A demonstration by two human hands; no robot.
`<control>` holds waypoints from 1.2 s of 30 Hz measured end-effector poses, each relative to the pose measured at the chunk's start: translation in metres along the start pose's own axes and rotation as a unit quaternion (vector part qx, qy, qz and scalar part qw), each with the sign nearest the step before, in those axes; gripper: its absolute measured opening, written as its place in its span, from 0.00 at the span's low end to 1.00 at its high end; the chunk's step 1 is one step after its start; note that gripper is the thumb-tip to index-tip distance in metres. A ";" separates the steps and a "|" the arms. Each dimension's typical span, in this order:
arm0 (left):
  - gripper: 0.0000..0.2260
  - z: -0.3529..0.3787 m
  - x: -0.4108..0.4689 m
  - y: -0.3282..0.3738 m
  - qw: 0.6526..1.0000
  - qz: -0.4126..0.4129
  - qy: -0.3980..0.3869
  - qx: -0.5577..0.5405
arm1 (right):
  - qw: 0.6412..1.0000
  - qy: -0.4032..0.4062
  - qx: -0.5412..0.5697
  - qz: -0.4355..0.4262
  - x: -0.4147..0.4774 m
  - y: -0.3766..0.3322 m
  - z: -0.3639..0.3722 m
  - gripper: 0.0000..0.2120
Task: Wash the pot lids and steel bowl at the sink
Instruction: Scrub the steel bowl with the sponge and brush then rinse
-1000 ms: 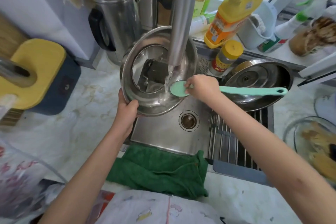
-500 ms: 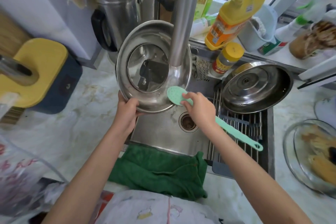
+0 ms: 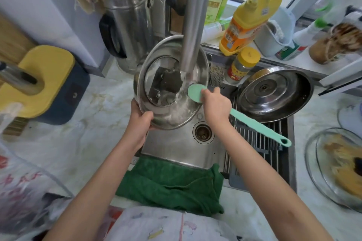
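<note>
A steel pot lid with a glass centre (image 3: 156,58) is tilted under the running tap (image 3: 193,25) over the sink (image 3: 176,148). My left hand (image 3: 140,121) grips its lower left rim. My right hand (image 3: 215,103) holds a mint-green long-handled brush (image 3: 256,125), whose round head presses on the lid's right inner rim where water splashes. A second steel lid (image 3: 274,94) lies upside down on the drying rack at the sink's right.
A green towel (image 3: 170,182) hangs over the sink's front edge. Detergent bottles (image 3: 248,19) and a small yellow-capped jar (image 3: 242,64) stand behind the sink. A steel kettle (image 3: 129,31) is at the back left, a glass dish (image 3: 337,164) at the right, a yellow-and-navy block (image 3: 49,82) at the left.
Water is running onto the lid again. My left hand has lowered and tilted the lid under the stream. My right hand has moved the brush head up onto the lid's right rim.
</note>
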State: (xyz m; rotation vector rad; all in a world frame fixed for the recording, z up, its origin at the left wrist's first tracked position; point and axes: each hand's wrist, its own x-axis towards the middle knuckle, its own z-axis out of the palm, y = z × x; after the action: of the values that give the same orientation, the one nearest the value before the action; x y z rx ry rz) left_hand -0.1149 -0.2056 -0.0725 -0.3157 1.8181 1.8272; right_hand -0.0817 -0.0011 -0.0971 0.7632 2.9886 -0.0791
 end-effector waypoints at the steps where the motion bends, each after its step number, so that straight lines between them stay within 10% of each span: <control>1: 0.29 0.001 -0.002 0.000 1.000 0.008 -0.005 0.011 | 1.000 0.019 -0.021 -0.005 0.006 -0.001 -0.003 0.09; 7: 0.24 0.005 0.003 0.001 0.998 -0.017 0.021 -0.051 | 0.983 -0.164 0.081 -0.016 -0.020 -0.011 -0.012 0.11; 14: 0.24 0.004 0.007 -0.009 0.995 -0.055 0.032 -0.082 | 0.797 -0.376 0.469 0.064 -0.048 -0.041 -0.028 0.14; 20: 0.25 -0.016 0.005 -0.003 0.996 -0.063 0.016 -0.067 | 0.977 -0.196 0.080 -0.020 -0.009 0.000 -0.015 0.11; 26: 0.21 -0.009 -0.005 -0.004 0.995 -0.095 -0.010 -0.030 | 0.985 0.056 -0.088 -0.139 0.029 0.008 -0.018 0.19; 31: 0.19 -0.010 -0.002 -0.005 0.993 -0.106 0.011 -0.054 | 0.977 -0.147 -0.113 -0.104 -0.003 -0.002 -0.008 0.12; 36: 0.20 -0.010 -0.006 -0.010 0.990 -0.126 -0.002 -0.067 | 0.926 -0.353 0.110 -0.074 -0.029 0.010 -0.007 0.11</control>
State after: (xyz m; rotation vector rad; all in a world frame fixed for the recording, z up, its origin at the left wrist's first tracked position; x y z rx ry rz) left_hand -0.1066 -0.2166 -0.0786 -0.5649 1.5739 1.7714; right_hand -0.0520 -0.0055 -0.0881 0.3933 2.3502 -0.5727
